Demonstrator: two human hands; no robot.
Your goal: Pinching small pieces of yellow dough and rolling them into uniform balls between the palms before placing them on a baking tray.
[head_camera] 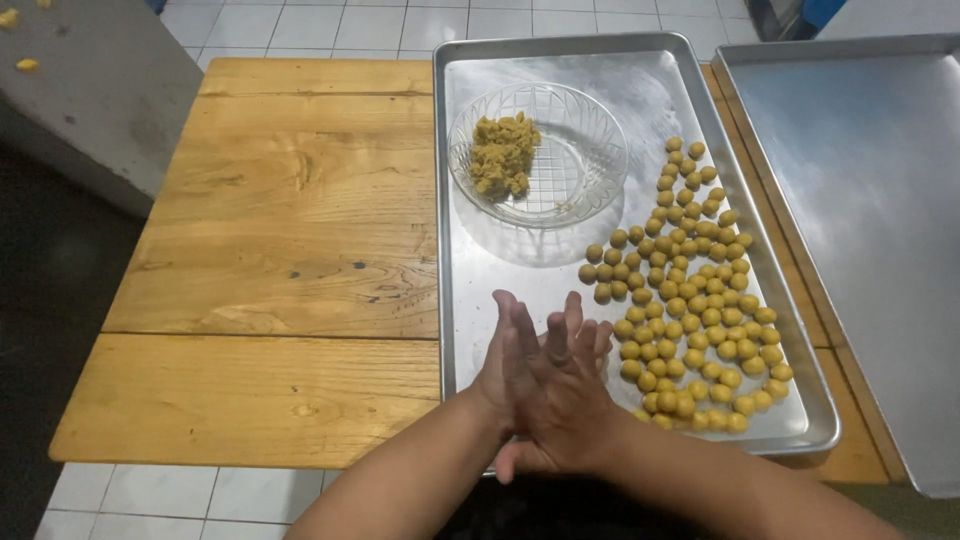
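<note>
My left hand (pixel 503 365) and my right hand (pixel 572 395) are pressed palm to palm with the fingers stretched out, over the near left corner of a metal baking tray (pixel 441 200). Whatever lies between the palms is hidden. Just right of my hands, many small yellow-brown dough balls (pixel 690 300) lie in a loose band along the tray's right side. At the far end of the tray stands a clear glass bowl (pixel 590 150) holding a lump of the same crumbly yellow-brown dough (pixel 503 155).
The tray rests on a wooden table (pixel 280 250). A second metal tray (pixel 870 200) lies to the right, partly over the table's edge. A grey counter (pixel 90 100) stands at the far left, and white floor tiles show around the table.
</note>
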